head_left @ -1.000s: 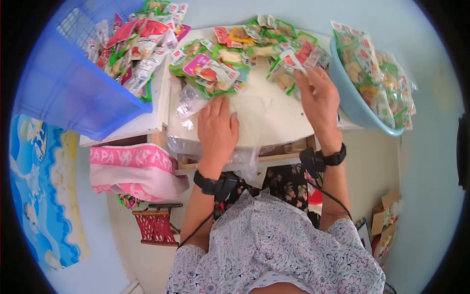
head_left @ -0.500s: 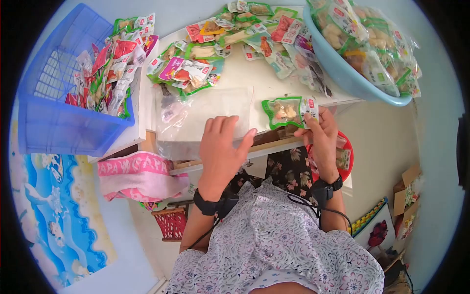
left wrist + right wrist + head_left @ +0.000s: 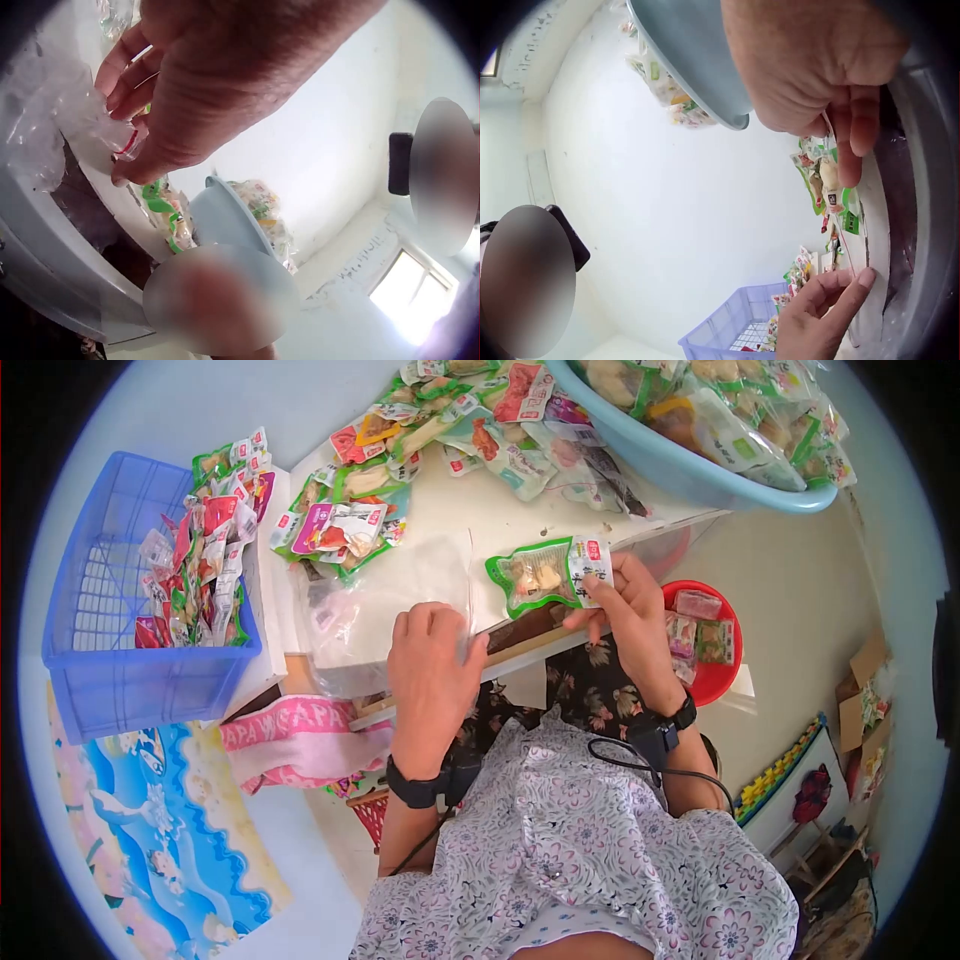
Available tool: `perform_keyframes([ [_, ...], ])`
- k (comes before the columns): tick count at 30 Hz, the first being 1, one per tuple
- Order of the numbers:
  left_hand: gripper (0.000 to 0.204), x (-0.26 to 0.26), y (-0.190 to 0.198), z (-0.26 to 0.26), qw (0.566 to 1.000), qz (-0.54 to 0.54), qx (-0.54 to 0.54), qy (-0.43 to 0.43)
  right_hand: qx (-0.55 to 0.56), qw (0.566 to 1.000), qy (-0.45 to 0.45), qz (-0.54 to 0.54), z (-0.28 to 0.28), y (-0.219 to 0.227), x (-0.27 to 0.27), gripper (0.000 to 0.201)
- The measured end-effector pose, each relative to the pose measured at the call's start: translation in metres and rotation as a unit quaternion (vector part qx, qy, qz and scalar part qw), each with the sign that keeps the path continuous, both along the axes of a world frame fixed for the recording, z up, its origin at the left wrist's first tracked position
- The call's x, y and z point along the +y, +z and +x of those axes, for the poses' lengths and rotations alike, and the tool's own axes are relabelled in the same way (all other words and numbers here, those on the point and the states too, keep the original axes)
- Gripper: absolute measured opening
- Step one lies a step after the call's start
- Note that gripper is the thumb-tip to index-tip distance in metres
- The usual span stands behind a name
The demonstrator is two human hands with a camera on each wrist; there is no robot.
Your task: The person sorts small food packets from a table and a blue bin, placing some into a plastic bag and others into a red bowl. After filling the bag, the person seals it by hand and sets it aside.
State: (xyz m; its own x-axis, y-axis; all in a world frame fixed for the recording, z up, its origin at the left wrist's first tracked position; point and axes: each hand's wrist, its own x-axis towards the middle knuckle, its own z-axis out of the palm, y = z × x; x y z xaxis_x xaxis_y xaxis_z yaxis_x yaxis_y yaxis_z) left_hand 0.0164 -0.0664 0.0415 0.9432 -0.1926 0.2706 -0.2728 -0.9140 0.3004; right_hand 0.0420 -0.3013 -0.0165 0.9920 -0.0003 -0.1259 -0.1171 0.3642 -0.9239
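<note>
My right hand (image 3: 635, 622) pinches the printed end of a green-edged snack packet (image 3: 540, 576) above the table's front edge. Pale pieces show through the packet's clear window. At a clear plastic bag (image 3: 385, 600) lying flat on the white table, my left hand (image 3: 430, 678) has its thumb and fingers around the edge of the mouth. A red strip along that edge shows between thumb and fingers in the left wrist view. Behind the bag lies a small heap of snack packets (image 3: 345, 525), and more packets (image 3: 510, 450) spread toward the back.
A blue plastic basket (image 3: 150, 695) with packets stands at the left. At the back right is a light-blue basin (image 3: 790, 495) heaped with packets. A red tub (image 3: 736, 660) sits below on the right. A pink towel (image 3: 290, 738) hangs by an open drawer (image 3: 525, 652).
My right hand has brought the snack packet from the back right to the table's front edge. My left hand has shifted from lying on the bag to its mouth edge. The head view has turned.
</note>
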Motion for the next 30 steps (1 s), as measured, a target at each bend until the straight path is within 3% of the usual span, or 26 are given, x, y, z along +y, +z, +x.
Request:
perform_keyframes([
  [7, 0.026, 0.014, -0.009, -0.002, 0.994, -0.107, 0.024, 0.006, -0.005, 1.0, 0.009, 0.002, 0.0, -0.004, -0.001, 0.021],
  [13, 0.018, 0.003, -0.005, -0.006, 0.999, -0.047, 0.007, 0.017, -0.001, 1.0, 0.012, -0.002, 0.0, -0.004, -0.002, 0.022],
  [19, 0.01, 0.024, -0.012, 0.002, 0.989, -0.132, 0.06, -0.005, 0.003, 1.0, 0.012, 0.0, 0.0, -0.002, -0.003, 0.023],
  [24, 0.01, 0.023, -0.015, 0.002, 0.979, -0.196, 0.059, 0.024, 0.001, 1.0, 0.004, 0.006, -0.001, 0.003, -0.002, 0.024],
  [30, 0.006, 0.01, -0.014, 0.0, 0.962, -0.268, 0.045, 0.035, -0.036, 0.991, 0.0, 0.133, -0.007, 0.023, 0.0, 0.025],
])
